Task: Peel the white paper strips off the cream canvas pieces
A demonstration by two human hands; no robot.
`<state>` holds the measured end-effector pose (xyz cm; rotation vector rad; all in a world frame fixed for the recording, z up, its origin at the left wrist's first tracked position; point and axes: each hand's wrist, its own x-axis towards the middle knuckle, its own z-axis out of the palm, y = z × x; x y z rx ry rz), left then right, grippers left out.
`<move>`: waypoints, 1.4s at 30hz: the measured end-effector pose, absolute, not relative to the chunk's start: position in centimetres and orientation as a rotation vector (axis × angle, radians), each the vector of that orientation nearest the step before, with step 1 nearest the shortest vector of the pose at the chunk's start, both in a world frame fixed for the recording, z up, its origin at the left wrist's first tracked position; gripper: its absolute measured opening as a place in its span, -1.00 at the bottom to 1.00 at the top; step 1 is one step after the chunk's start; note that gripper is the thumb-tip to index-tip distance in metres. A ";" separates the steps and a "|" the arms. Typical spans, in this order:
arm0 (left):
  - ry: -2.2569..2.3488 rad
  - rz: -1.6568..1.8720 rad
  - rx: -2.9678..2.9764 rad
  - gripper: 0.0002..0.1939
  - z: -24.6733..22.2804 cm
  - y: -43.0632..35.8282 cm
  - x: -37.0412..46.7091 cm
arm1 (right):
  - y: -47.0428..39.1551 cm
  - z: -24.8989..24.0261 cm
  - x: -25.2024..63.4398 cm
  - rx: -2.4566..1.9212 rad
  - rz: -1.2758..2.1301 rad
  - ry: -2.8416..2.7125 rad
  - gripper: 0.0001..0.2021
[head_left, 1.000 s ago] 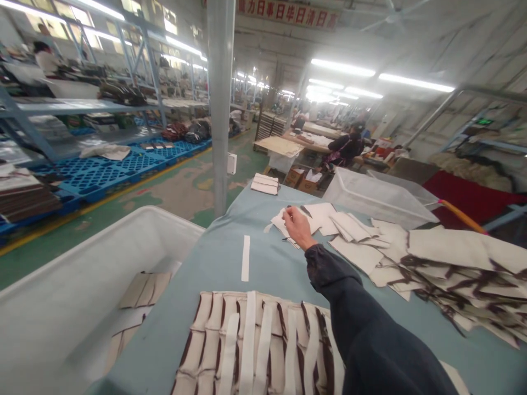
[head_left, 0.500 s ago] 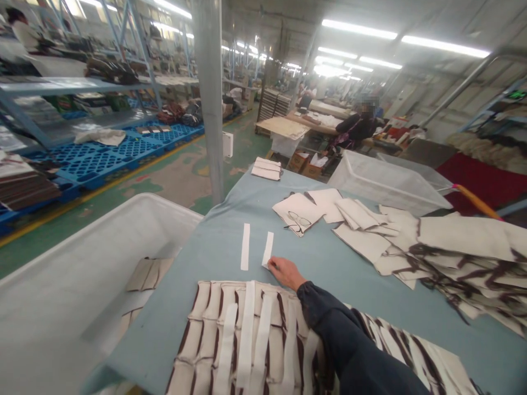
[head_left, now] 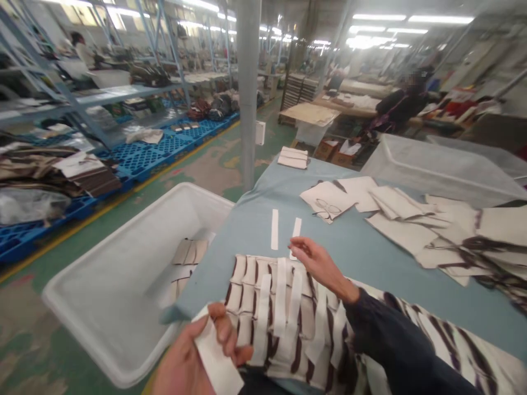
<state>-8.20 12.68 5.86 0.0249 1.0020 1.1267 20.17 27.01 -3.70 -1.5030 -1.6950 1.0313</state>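
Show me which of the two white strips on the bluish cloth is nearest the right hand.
The right strip: the right hand partly covers it here, while the left strip is fully visible.

2 hands [head_left: 323, 269], 2 wht strips [head_left: 274, 229] lie on bare tbl [head_left: 252, 233], 1 pr specs [head_left: 328, 207], 1 post [head_left: 247, 99], 1 L bin [head_left: 99, 302].

My left hand [head_left: 183, 356] held a white strip [head_left: 218, 359]; my right hand [head_left: 319, 266] was at the near end of a second strip [head_left: 297, 226] on the bench [head_left: 253, 230]. Eyeglasses [head_left: 328, 206] lay on pale cloth [head_left: 315, 192].
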 end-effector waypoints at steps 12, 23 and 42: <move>0.810 1.272 -0.405 -0.64 10.2 14.5 -9.0 | 9.6 3.2 6.0 -1.154 1.040 -1.592 -0.88; 0.873 1.260 -0.410 -0.62 10.6 14.0 -8.7 | 9.0 1.1 4.7 -1.039 0.603 -1.720 -0.57; 0.873 1.121 0.084 -0.88 5.8 11.0 -8.5 | 10.5 3.2 7.0 -0.974 0.499 -1.818 -0.82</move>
